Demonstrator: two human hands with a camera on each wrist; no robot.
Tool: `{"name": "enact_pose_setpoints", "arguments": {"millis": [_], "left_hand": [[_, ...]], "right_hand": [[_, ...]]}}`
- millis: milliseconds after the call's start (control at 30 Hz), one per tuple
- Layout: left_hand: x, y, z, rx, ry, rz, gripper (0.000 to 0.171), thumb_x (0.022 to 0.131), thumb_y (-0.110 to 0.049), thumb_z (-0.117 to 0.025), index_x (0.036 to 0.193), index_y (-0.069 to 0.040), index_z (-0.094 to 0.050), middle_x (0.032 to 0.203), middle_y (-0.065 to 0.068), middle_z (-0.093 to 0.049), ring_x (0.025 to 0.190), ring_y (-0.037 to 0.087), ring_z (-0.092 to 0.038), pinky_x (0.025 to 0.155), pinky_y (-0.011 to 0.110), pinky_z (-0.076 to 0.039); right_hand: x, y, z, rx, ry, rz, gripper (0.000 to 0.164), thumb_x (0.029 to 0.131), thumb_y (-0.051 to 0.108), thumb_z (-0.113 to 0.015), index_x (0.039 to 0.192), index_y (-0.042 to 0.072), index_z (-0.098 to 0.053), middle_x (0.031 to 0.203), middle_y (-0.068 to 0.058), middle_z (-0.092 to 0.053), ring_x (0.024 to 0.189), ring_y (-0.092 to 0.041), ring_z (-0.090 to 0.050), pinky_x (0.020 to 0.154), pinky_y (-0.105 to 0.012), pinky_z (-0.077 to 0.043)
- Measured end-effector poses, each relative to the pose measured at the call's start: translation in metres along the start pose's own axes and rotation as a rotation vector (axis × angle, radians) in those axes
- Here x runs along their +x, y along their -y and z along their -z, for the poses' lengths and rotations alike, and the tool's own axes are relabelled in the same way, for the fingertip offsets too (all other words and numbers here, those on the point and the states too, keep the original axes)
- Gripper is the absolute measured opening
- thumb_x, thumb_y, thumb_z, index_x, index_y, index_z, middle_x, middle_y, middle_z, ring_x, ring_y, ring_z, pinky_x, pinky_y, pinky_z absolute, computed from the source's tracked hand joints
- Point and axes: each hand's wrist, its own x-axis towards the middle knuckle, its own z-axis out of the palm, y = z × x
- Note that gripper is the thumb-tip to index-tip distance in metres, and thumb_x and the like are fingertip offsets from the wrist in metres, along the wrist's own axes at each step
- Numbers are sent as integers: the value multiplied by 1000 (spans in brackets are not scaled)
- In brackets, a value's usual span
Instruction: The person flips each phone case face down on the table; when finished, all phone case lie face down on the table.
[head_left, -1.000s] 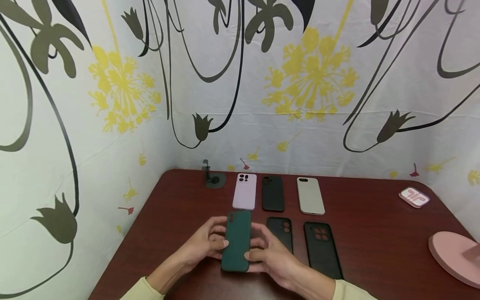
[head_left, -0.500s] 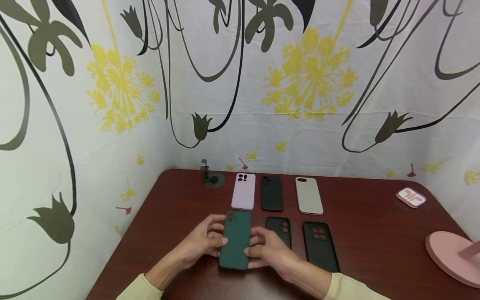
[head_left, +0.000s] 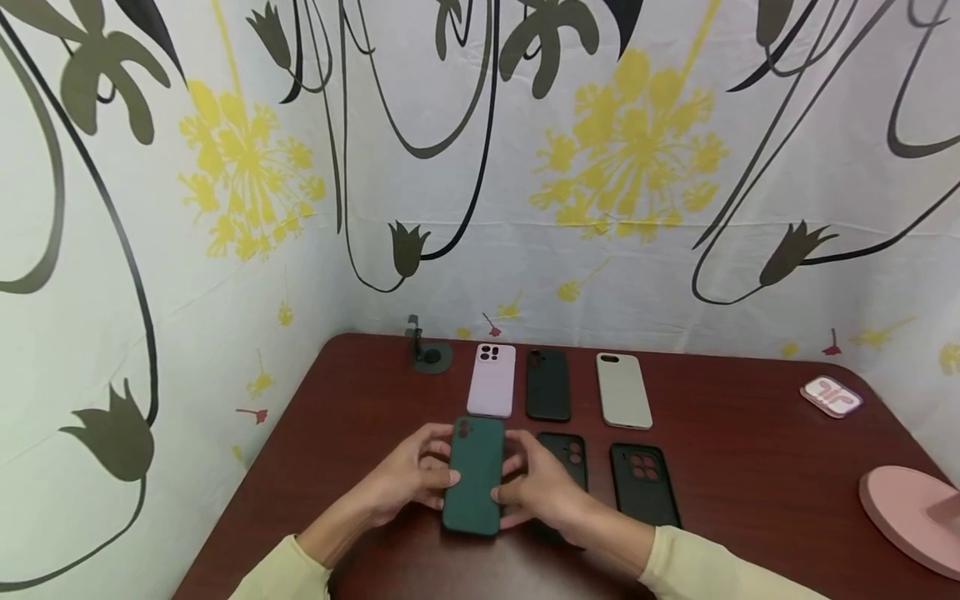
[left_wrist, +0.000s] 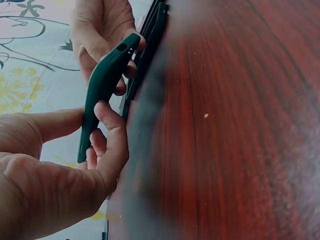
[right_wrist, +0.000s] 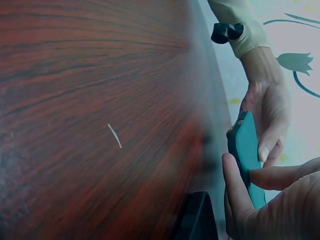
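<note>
A green phone case (head_left: 476, 477) is held above the near part of the table, its back and camera cutouts facing up in the head view. My left hand (head_left: 401, 477) grips its left edge, thumb on the back and fingers at the side and underneath. On the opposite edge, my right hand (head_left: 542, 492) pinches it the same way. In the left wrist view the bottom edge of the green case (left_wrist: 106, 80) shows a port slot and small holes. The right wrist view has the green case (right_wrist: 245, 145) tilted between both hands.
Behind lie a lilac phone case (head_left: 492, 382), a dark green one (head_left: 548, 385) and a pale grey one (head_left: 624, 392). Two black cases (head_left: 573, 451) (head_left: 645, 487) lie by the right arm. A small stand (head_left: 431, 357), a white-pink piece (head_left: 831, 396) and a pink round base (head_left: 907, 517) are farther out.
The green case rises very slightly with both hands still holding it. The right hand has shifted a little and now covers more of the nearer black case. The head view shifts slightly.
</note>
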Motion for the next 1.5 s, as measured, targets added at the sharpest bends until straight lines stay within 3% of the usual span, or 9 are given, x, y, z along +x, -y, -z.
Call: {"name": "enact_pose_setpoints", "arguments": {"millis": [167,333,533,667,1000,1267,1500], "left_hand": [[4,2,1,70,-16,-16,75,97,-3,-73,160,-6,-33,127,19,-52,95,18,-69,67,38,-67],[7,1,2,153,-26,-22,77,94,-2,-77,159,-8,-37,124,19,-54,92,19,-70,66,44,-68],[8,1,1,271,-50,-37,77,90,-2,-81,156,-10,-44,115,17,-57,88,19,-70,63,43,-67],[11,0,0,342,-59,-37,76,88,-2,-83,154,-8,-47,110,16,-60,86,17,-72,63,40,-67],[18,-4,-4,473,-89,-24,75,86,0,-86,152,-3,-51,108,13,-63,86,18,-66,61,37,-66],[16,-5,-7,501,-105,-22,72,86,1,-84,150,2,-51,108,14,-65,70,17,-71,60,34,-65],[13,-3,-12,565,-148,-52,77,84,2,-86,152,5,-47,113,13,-61,85,17,-64,57,31,-63]], "right_hand": [[2,-1,-4,-83,-59,20,93,85,-8,-75,164,6,-27,117,-18,-53,86,-23,-67,66,-44,-68],[1,-5,-7,-198,-79,59,94,82,-9,-78,162,2,-29,110,-15,-54,77,-18,-63,62,-39,-66],[0,-8,-12,-228,-77,114,95,80,-14,-76,160,-5,-28,107,-16,-52,74,-17,-64,59,-36,-64],[-1,-8,-15,-303,-109,140,92,78,-15,-76,158,-11,-29,108,-17,-50,74,-17,-62,58,-29,-60],[-1,-7,-20,-472,-159,130,99,85,-5,-80,162,-15,-19,119,-18,-47,91,-19,-55,68,-24,-51],[0,-7,-22,-529,-183,86,98,86,0,-81,161,-15,-21,135,-25,-43,110,-26,-58,82,-35,-57],[-1,-10,-25,-543,-189,103,89,87,0,-79,159,-15,-29,129,-20,-47,111,-25,-56,81,-35,-55]]}}
